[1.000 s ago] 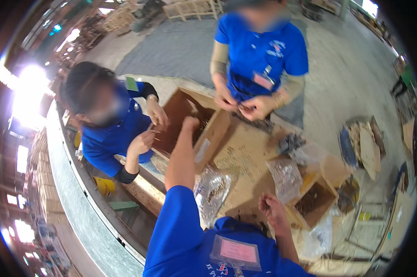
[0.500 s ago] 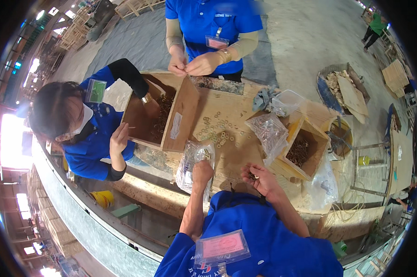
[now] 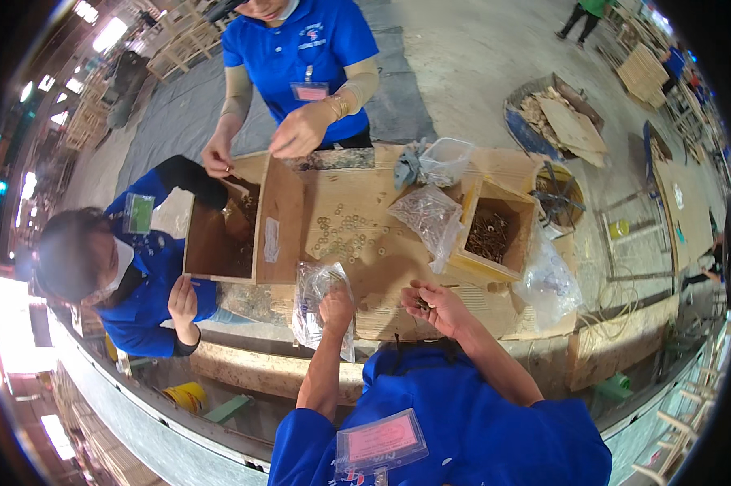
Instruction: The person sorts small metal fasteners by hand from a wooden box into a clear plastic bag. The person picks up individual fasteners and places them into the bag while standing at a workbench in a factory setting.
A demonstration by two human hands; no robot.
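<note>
My left hand (image 3: 337, 309) lies closed over a clear plastic bag (image 3: 307, 312) on the cardboard-covered tabletop; its fingertips are hidden, so what it pinches cannot be made out. To the right, my right hand (image 3: 438, 309) is raised palm-up with curled fingers around several small dark metal pieces, too small to name surely. Loose washers (image 3: 341, 235) are scattered on the cardboard (image 3: 385, 279) beyond my hands. Right of them, another clear bag (image 3: 428, 217) holds thin pieces, next to a wooden box (image 3: 501, 263) with brownish screws or bolts (image 3: 488, 236) inside.
At the left stands a larger wooden box (image 3: 280, 219) with metal hardware inside. A masked co-worker (image 3: 151, 267) reaches into it; another person (image 3: 300, 81) stands across the table, hands above it. A clear tub (image 3: 446, 160), a grey cloth (image 3: 410, 164) and a yellow bucket (image 3: 572, 190) stand farther right.
The whole view has shifted, with the table things now farther left. The person across has parted their hands, one now over the left box. My hands keep about the same poses.
</note>
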